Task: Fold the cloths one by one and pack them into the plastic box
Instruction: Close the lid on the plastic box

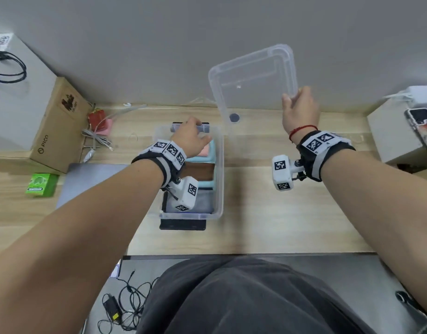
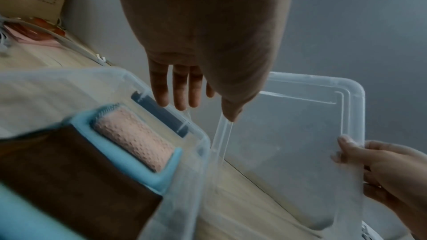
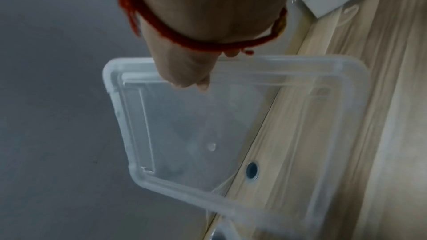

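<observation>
The clear plastic box stands mid-table, packed with folded cloths: pink, light blue, brown and a grey one nearest me. My left hand hovers over the box's far end with straight fingers, holding nothing. My right hand pinches the right edge of the clear lid and holds it tilted in the air, right of and beyond the box. In the right wrist view the thumb lies on the lid.
A PICO cardboard box, cables and a green packet sit at the left. A white box carrying a phone stands at the right. A dark pad lies under the box's near end. The wall is close behind.
</observation>
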Available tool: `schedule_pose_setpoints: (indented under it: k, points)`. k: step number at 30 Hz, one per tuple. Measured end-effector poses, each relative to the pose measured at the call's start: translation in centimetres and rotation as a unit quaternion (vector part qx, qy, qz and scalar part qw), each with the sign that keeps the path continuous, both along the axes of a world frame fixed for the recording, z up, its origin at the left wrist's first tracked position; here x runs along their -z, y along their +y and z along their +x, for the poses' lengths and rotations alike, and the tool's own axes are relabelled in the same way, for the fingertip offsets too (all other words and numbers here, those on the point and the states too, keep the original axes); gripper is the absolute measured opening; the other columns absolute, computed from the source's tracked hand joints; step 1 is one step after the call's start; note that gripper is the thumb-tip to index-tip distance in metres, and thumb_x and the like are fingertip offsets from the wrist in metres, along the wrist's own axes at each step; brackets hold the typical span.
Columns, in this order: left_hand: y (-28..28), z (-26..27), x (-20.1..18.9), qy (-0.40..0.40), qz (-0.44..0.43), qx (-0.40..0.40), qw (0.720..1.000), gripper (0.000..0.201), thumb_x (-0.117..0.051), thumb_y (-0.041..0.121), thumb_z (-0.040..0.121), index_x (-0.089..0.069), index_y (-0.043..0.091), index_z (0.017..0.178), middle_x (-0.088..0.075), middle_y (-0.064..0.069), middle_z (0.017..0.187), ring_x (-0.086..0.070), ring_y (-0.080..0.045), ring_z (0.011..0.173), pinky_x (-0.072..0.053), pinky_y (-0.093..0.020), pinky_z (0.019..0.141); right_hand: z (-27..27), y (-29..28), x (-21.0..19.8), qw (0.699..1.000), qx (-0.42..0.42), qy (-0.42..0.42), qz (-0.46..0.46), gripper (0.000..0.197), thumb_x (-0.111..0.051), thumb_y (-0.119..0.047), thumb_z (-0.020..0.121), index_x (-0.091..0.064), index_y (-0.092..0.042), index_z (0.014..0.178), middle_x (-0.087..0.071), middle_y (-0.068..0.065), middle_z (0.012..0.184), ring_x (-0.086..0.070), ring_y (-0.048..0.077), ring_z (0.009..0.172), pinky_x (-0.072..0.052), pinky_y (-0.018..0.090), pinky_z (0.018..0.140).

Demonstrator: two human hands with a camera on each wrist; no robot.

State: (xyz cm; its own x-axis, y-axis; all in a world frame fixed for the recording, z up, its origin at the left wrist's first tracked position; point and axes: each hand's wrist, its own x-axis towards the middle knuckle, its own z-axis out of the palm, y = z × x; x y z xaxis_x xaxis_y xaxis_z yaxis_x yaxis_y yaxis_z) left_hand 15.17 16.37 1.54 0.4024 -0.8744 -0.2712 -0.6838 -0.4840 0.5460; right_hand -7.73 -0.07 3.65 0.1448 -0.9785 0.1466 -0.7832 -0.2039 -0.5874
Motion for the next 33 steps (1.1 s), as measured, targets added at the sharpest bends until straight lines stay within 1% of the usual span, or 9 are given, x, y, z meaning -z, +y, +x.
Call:
schedule_pose_setpoints:
  k: [3, 7, 10, 14, 17, 21, 23, 27, 33]
  points:
    - [-0.3, -3.8, -0.2, 0.009, 0.001, 0.004, 1.0, 0.068, -0.058, 0.05, 0.09, -0.035, 0.007, 0.138, -0.054, -0.012, 0.132, -0.053, -0.028, 0.119, -0.041, -0.034, 0.097, -4.2, 0.2, -0.5, 0.999, 0.041, -0.012, 0.012, 0.023, -0.04, -0.036, 0.101, -0.038, -0.014, 0.096, -0.053, 0.006, 0.086, -0.049, 0.027, 0.077, -0.033, 0.033, 0.066]
    - [0.0, -7.5, -0.5, 0.037, 0.015, -0.024, 0.999, 0.078, -0.051, 0.055, 0.092, -0.024, 0.006, 0.146, -0.058, -0.012, 0.128, -0.054, -0.029, 0.121, -0.041, -0.036, 0.1, -7.5, 0.5, 0.2, 0.994, 0.036, -0.041, 0.093, 0.029, -0.037, -0.041, 0.1, -0.044, -0.013, 0.101, -0.067, 0.009, 0.096, -0.061, 0.029, 0.087, -0.043, 0.034, 0.071]
    - [0.7, -8.6, -0.4, 0.056, 0.015, -0.039, 0.998, 0.064, -0.046, 0.048, 0.097, -0.032, 0.006, 0.142, -0.061, -0.01, 0.122, -0.056, -0.028, 0.116, -0.044, -0.036, 0.096, -7.8, 1.8, 0.7, 0.985, 0.0, -0.061, 0.16, 0.037, -0.037, -0.04, 0.101, -0.048, -0.007, 0.112, -0.068, 0.011, 0.1, -0.062, 0.027, 0.09, -0.045, 0.033, 0.072]
    - [2.6, -7.4, 0.1, 0.058, 0.022, -0.076, 0.995, 0.04, -0.043, 0.039, 0.1, -0.052, 0.004, 0.118, -0.064, -0.006, 0.099, -0.063, -0.02, 0.088, -0.046, -0.028, 0.065, -5.8, 3.9, 1.4, 0.972, -0.04, -0.06, 0.224, 0.042, -0.037, -0.04, 0.1, -0.05, -0.005, 0.119, -0.068, 0.012, 0.103, -0.06, 0.021, 0.079, -0.037, 0.026, 0.054]
    - [4.5, -5.4, 0.1, 0.033, 0.021, -0.131, 0.991, 0.033, -0.042, 0.029, 0.102, -0.053, 0.001, 0.115, -0.062, -0.012, 0.106, -0.061, -0.026, 0.095, -0.051, -0.037, 0.078, -3.4, 5.5, 1.7, 0.963, -0.07, -0.065, 0.251, 0.043, -0.038, -0.04, 0.099, -0.051, -0.005, 0.12, -0.071, 0.011, 0.095, -0.056, 0.016, 0.064, -0.044, 0.029, 0.062]
    - [6.9, -2.5, 0.0, -0.033, 0.05, -0.149, 0.987, 0.032, -0.041, 0.025, 0.102, -0.055, 0.0, 0.117, -0.062, -0.019, 0.112, -0.059, -0.036, 0.104, -0.049, -0.036, 0.086, -0.1, 6.9, 1.9, 0.951, -0.108, -0.028, 0.288, 0.035, -0.038, -0.038, 0.1, -0.056, -0.009, 0.109, -0.069, 0.007, 0.084, -0.055, 0.021, 0.065, -0.05, 0.036, 0.069]
    - [7.8, -1.1, -0.1, -0.065, 0.079, -0.147, 0.984, 0.033, -0.041, 0.024, 0.102, -0.056, -0.002, 0.116, -0.061, -0.021, 0.114, -0.057, -0.037, 0.106, -0.044, -0.035, 0.082, 1.3, 7.6, 1.9, 0.946, -0.124, 0.005, 0.299, 0.028, -0.04, -0.039, 0.1, -0.055, -0.015, 0.098, -0.063, 0.005, 0.078, -0.055, 0.022, 0.063, -0.05, 0.033, 0.063]
    - [8.9, 1.4, 0.3, -0.099, 0.118, -0.134, 0.979, 0.033, -0.045, 0.023, 0.1, -0.061, -0.004, 0.109, -0.063, -0.023, 0.112, -0.059, -0.039, 0.104, -0.045, -0.038, 0.082, 3.8, 8.6, 2.7, 0.936, -0.153, 0.077, 0.306, 0.04, -0.044, -0.042, 0.099, -0.06, -0.008, 0.084, -0.064, 0.006, 0.071, -0.055, 0.02, 0.054, -0.043, 0.024, 0.05]
    - [9.7, 4.6, 2.1, -0.11, 0.168, -0.121, 0.972, 0.031, -0.046, 0.024, 0.096, -0.065, -0.001, 0.101, -0.067, -0.019, 0.102, -0.063, -0.035, 0.095, -0.046, -0.037, 0.075, 6.9, 9.1, 5.0, 0.919, -0.189, 0.165, 0.304, 0.038, -0.049, -0.039, 0.095, -0.059, -0.012, 0.069, -0.071, 0.015, 0.081, -0.067, 0.033, 0.079, -0.057, 0.038, 0.079]
